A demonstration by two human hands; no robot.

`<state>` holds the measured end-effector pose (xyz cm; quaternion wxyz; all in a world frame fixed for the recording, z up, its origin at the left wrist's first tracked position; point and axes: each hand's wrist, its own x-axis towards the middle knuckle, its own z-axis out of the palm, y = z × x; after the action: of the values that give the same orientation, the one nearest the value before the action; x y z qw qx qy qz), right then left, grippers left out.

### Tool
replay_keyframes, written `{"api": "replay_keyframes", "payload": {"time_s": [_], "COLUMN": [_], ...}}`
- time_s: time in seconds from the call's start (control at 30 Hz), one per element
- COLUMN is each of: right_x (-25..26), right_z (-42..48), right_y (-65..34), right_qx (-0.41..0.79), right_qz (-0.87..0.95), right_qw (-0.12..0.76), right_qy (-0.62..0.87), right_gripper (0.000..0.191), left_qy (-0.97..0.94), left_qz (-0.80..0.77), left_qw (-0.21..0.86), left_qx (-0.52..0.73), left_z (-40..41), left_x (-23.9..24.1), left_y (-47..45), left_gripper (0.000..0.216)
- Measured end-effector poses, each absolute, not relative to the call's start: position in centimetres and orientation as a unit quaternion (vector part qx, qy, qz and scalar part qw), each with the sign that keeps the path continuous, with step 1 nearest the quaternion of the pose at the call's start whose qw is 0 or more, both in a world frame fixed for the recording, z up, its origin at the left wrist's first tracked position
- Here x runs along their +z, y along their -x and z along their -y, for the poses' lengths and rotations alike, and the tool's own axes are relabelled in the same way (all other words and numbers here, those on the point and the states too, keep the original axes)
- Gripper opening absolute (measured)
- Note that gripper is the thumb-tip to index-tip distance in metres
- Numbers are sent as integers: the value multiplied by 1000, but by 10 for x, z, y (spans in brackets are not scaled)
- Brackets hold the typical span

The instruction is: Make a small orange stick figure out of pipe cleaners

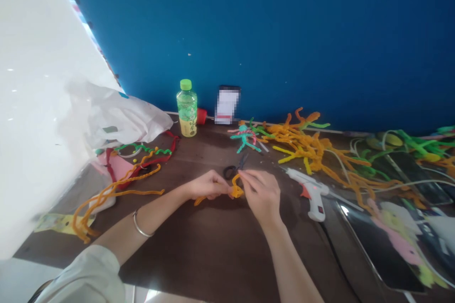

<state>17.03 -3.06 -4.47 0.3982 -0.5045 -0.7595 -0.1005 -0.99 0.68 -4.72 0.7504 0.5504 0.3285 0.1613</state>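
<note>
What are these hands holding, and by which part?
An orange pipe cleaner: the left hand grips it beside the bunched part, and the right hand pinches the top of the raised strand; whether that's an end is unclear.

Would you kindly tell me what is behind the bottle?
Behind the bottle, a red object peeks out at right, with the blue wall beyond; whatever the bottle covers cannot be seen.

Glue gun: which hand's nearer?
Right. The right hand is just left of the glue gun, not touching it; the left hand is farther left, past the orange pipe cleaner both hands hold.
</note>
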Motion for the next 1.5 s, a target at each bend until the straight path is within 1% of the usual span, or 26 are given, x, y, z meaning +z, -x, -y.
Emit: {"api": "replay_keyframes", "payload": {"time_s": [0.3,0.47,0.63,0.77,0.83,1.03,1.17,1.23,1.37,1.5], "right_x": [-41,-41,-39,-40,-41,-42,-48,-50,-47,-44], "right_z": [33,34,35,35,35,34,34,34,35,36], "right_y": [-167,-165,-161,-159,-159,-158,-158,-158,-158,-159], "right_qx": [-150,-139,-124,-99,-87,-59,-23,-7,5,14], "right_qz": [727,730,736,744,747,755,766,768,761,757], "right_qw": [431,430,429,429,431,449,452,452,468,475], "right_qy": [513,513,508,502,498,474,457,454,449,448], "right_gripper": [11,8,7,9,9,15,25,29,32,34], "left_qy": [-552,-539,-512,-497,-483,-405,-372,-361,-355,-374], "left_qz": [-400,-439,-453,-456,-444,-367,-337,-323,-286,-239], "left_qw": [691,653,642,635,647,735,766,781,815,832], "left_qx": [240,300,347,377,389,402,403,394,359,335], "left_z": [-5,-5,-5,-4,-4,-4,-5,-5,-5,-5], "left_x": [-50,-55,-57,-58,-57,-55,-54,-53,-53,-53], "left_y": [3,1,0,-2,-3,-2,0,1,1,0], "left_gripper": [37,43,49,47,45,36,41,41,31,28]}}
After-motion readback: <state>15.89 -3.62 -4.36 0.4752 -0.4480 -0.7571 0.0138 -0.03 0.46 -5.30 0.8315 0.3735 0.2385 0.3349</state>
